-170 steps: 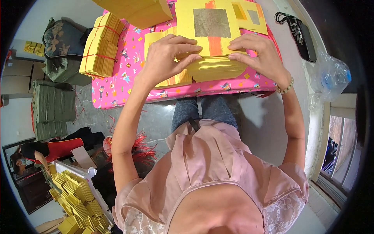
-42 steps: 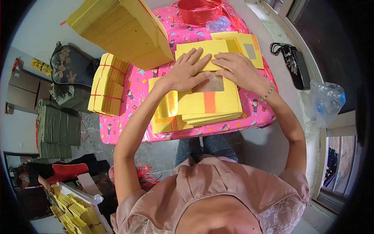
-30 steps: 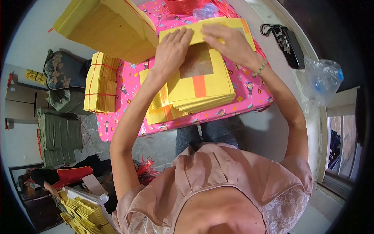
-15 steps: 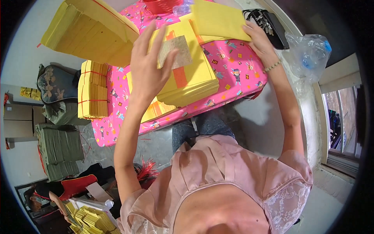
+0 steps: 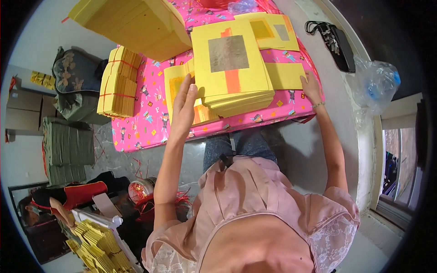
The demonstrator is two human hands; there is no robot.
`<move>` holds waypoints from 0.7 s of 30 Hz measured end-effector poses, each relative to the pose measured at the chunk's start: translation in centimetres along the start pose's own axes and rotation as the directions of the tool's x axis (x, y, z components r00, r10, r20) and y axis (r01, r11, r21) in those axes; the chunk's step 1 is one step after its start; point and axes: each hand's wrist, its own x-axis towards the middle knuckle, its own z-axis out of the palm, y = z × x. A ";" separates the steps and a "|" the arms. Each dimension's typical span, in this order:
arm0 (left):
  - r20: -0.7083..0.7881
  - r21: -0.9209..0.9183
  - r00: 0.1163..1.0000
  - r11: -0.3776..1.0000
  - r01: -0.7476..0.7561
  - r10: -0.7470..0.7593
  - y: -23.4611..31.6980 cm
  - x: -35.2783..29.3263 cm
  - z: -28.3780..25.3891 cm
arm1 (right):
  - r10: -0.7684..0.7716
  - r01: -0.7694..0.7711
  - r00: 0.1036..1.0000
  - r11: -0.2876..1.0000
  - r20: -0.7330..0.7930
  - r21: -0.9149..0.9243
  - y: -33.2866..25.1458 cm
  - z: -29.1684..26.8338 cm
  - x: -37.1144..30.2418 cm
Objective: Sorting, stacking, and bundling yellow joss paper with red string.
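Observation:
A thick stack of yellow paper sheets [image 5: 261, 82] lies on a pink cartoon-print table. Its top sheet bears a dull silvery square over an orange stripe. My left hand [image 5: 183, 109] is open, fingers stretched along the stack's left edge; whether it touches is hard to tell. At the right, my right hand [image 5: 312, 89] pinches the outer edge of a plain yellow sheet [image 5: 287, 76], whose other end runs out of sight by the stack. More yellow sheets with orange marks [image 5: 175, 86] are partly covered at the stack's left.
A tall yellow paper block [image 5: 136, 27] and red-tied bundles [image 5: 117, 82] stand on the pink table [image 5: 150, 118] at left. Marked sheets [image 5: 284, 32] lie behind the stack. A black pouch with keys [image 5: 339, 48] and clear plastic bag [image 5: 375, 84] lie right. Another person [image 5: 82, 195] handles yellow paper.
My right hand has come down and nearer with the plain yellow sheet, uncovering marked sheets behind. My left hand has dropped from above the stack to its left edge. The view has shifted.

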 end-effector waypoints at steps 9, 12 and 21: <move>0.095 -0.249 0.993 0.965 0.088 -0.066 0.4 -0.9 -0.1 | -0.278 0.017 0.928 0.697 0.249 0.717 -18.1 -7.4 0.4; 0.103 -0.240 0.994 0.968 0.068 -0.044 0.8 -1.0 0.6 | -0.401 0.224 0.902 0.749 0.158 0.623 -20.8 -7.5 4.7; 0.048 0.043 0.991 0.991 -0.127 0.125 -0.9 -2.1 1.3 | -0.459 0.220 0.822 0.803 0.339 0.554 -24.7 -5.0 10.9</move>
